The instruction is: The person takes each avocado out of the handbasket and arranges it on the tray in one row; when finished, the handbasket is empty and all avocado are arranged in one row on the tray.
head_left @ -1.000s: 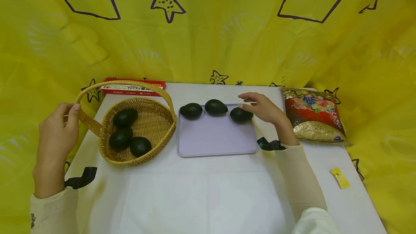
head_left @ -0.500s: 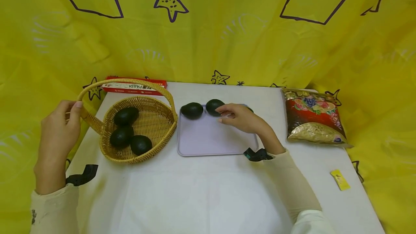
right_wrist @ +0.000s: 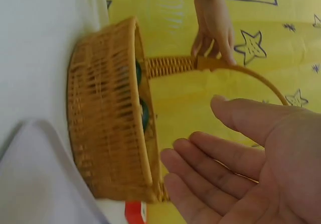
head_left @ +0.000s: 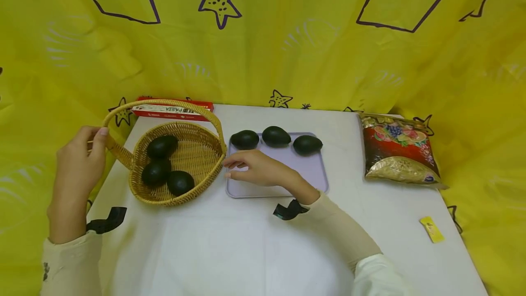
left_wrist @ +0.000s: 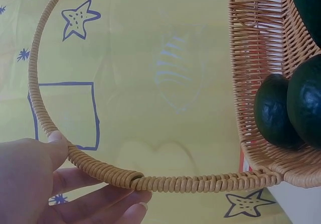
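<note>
My left hand (head_left: 80, 163) grips the upright handle of the wicker basket (head_left: 207, 175) at its left side; in the left wrist view the thumb and fingers pinch the woven handle (left_wrist: 175, 184). Inside the basket lie three dark green avocados (head_left: 181, 182), grouped toward its left. My right hand (head_left: 259, 168) hovers over the left part of the pale lilac tray (head_left: 279, 194), its fingertips near the basket's right rim. In the right wrist view this hand (right_wrist: 235, 169) has loosely extended fingers and holds nothing. Three more avocados (head_left: 307, 145) sit in a row along the tray's back edge.
Behind the basket lies a red and white pasta box (head_left: 172, 109). A shiny red and gold bag (head_left: 400, 150) rests at the table's right, with a small yellow packet (head_left: 431, 229) in front of it. A yellow patterned curtain (head_left: 263, 49) hangs behind the white table (head_left: 213, 250).
My right hand has moved left from the right avocado on the tray, past the middle one, to beside the basket. The left hand still holds the handle. The avocados stay in place.
</note>
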A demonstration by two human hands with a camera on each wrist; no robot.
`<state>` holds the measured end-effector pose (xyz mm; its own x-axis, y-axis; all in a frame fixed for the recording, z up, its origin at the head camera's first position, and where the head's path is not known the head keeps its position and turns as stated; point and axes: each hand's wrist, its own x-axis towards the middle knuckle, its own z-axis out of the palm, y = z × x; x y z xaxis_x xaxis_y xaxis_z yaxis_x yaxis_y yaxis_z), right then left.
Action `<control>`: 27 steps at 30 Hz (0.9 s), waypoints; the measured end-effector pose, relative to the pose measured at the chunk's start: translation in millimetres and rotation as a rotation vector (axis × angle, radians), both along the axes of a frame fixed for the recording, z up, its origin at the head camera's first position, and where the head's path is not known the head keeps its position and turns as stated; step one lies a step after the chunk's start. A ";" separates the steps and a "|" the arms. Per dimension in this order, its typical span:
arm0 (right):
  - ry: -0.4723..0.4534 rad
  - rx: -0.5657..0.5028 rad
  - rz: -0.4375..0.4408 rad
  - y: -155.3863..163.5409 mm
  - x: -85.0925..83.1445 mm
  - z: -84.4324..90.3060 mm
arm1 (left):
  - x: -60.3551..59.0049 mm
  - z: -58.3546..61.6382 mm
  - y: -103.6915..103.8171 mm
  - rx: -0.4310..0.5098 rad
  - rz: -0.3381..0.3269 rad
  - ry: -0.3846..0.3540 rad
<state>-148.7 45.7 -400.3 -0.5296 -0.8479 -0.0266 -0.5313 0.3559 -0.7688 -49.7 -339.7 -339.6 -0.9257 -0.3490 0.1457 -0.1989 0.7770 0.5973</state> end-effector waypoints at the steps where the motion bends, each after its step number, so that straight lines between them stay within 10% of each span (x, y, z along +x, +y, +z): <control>1: 0.003 -0.002 0.009 -6.6 2.2 1.3 | -0.2 -0.2 0.2 0.001 0.000 0.001; 13: 0.199 0.000 0.061 -77.1 15.1 3.8 | 0.0 -0.8 -0.3 0.004 -0.006 0.010; 27: 0.215 0.182 0.002 -131.4 14.2 -4.6 | 0.2 0.5 0.6 -0.006 -0.006 0.013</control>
<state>-134.5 -85.6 -404.9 -0.5378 -0.8405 -0.0657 -0.6760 0.4764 -0.5622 -49.6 -339.1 -339.1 -0.9261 -0.3421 0.1593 -0.1863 0.7816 0.5953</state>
